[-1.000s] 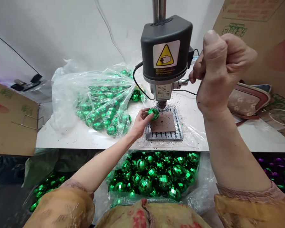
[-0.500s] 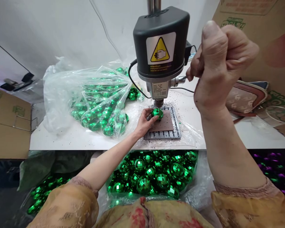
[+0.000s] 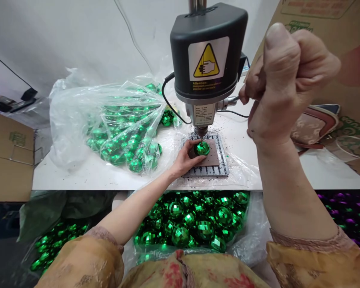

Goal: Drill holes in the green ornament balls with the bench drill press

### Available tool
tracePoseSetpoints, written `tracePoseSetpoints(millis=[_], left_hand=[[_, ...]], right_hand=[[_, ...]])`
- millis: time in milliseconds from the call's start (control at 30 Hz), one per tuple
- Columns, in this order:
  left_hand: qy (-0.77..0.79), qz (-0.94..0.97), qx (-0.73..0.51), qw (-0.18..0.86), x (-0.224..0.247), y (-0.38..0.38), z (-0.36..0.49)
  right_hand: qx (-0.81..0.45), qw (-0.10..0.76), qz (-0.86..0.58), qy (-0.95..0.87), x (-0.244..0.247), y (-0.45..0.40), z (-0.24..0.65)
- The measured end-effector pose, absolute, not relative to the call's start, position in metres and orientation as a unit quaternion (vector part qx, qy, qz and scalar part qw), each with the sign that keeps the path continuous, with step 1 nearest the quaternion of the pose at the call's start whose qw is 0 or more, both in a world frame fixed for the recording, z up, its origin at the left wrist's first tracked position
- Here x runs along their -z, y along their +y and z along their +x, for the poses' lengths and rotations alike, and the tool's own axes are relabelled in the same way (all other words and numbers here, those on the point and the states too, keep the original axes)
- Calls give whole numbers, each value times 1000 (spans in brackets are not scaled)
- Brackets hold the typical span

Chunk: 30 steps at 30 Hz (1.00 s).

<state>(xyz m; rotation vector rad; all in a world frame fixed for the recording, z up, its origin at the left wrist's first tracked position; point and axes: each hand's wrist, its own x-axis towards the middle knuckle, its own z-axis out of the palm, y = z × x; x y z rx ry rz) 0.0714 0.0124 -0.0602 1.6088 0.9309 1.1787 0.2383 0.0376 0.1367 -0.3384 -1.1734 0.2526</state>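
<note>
1. In the head-worn view, the person's left hand (image 3: 186, 158) cups a mirrored green bauble (image 3: 203, 148), its fingers (image 3: 195, 157) curled close around the lower side and pressing it down.
2. That bauble sits on a brown pad (image 3: 214, 159), itself on a slotted metal jig plate (image 3: 205, 171), directly beneath the bit of a bench drill press (image 3: 208, 52). The thin tip looks to be touching the top of the ball, though I can't tell from here whether it has gone in.
3. The right hand (image 3: 288, 76) is raised in a tight fist, its fingers (image 3: 247, 90) clamped together on the feed lever (image 3: 233, 99) at the side of the drill.
4. Dark specks of swarf (image 3: 219, 130) are scattered across the white counter (image 3: 78, 180) around the plate, so I'd judge that a fair amount of drilling has already been done here.
5. Plenty of work seems to remain: a clear plastic bag of green baubles (image 3: 123, 132) lies on the counter to the left, and another bag of them (image 3: 252, 240) sits below the front edge. I can't tell which of these have been drilled.
</note>
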Motion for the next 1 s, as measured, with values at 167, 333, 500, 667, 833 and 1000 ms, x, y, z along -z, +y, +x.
tracePoseSetpoints(millis=[167,333,500,667,833,1000], left_hand=[[379,653,-475,453,62,13,70],[382,657,-470,450,66,14,69],[381,662,-469,444,66,14,69],[378,661,-471,444,66,13,70],[384,655,-475,446,63,12,71],[390,650,-475,448,60,10,72]], right_hand=[[-96,827,-194,-518,-122,33,235],[-59,828,-236,-504,-105,25,234],[-55,802,-267,-532,-101,13,238],[-40,809,-251,-529,-93,16,239],[-37,839,-200,-505,-81,27,237],[-48,833,-231,-501,-76,28,236]])
